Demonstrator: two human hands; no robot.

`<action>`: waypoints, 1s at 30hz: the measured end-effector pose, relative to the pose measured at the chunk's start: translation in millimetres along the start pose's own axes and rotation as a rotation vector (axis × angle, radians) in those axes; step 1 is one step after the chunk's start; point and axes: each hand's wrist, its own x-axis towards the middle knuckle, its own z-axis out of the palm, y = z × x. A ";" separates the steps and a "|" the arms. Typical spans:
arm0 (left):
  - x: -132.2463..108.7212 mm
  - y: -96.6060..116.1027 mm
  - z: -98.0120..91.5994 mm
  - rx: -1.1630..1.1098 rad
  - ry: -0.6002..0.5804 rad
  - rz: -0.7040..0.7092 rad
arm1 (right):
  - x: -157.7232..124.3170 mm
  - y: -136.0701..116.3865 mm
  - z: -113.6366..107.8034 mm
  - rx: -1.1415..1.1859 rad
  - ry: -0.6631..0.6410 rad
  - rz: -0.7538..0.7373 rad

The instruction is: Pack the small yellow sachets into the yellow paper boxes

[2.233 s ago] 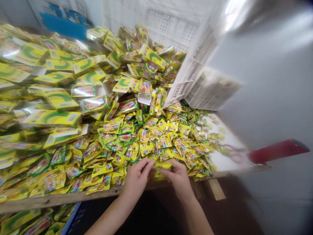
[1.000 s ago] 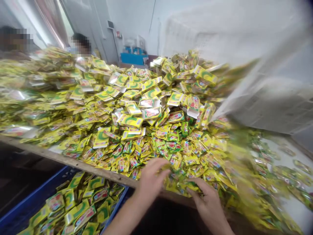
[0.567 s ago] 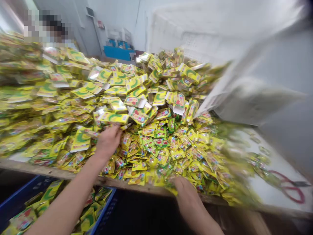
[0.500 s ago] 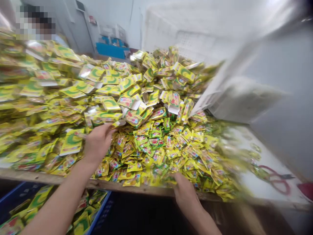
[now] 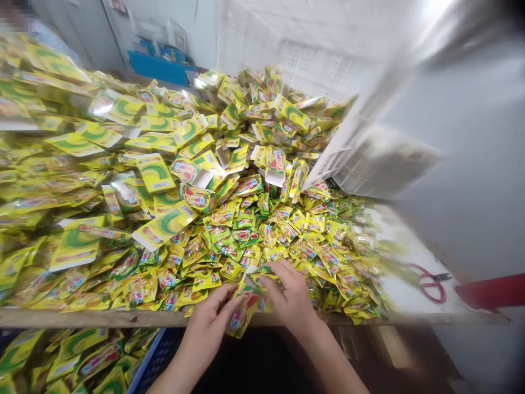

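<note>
My left hand is closed round a small yellow carton with a watermelon picture, held tilted just past the table's front edge. Its white flap stands up at the top end. My right hand is closed at that top end, pinching small yellow-green sachets; how many is hidden by the fingers. Behind both hands lies a heap of loose sachets, mostly yellow with some green. Flattened and part-formed yellow cartons pile up to the left and behind.
Red-handled scissors lie on the white tabletop at the right, near a red object. A white plastic crate stands tipped behind the heap. Below the wooden edge, a blue crate holds filled-looking cartons. Part of a person shows far left.
My left hand has come from the carton pile to the front edge with a carton. My right hand has risen from the sachets to the carton's top. The view has shifted.
</note>
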 end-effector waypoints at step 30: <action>-71.8 -3.4 21.4 -0.427 -0.046 -0.249 | -56.3 -27.5 12.1 0.034 -0.416 0.011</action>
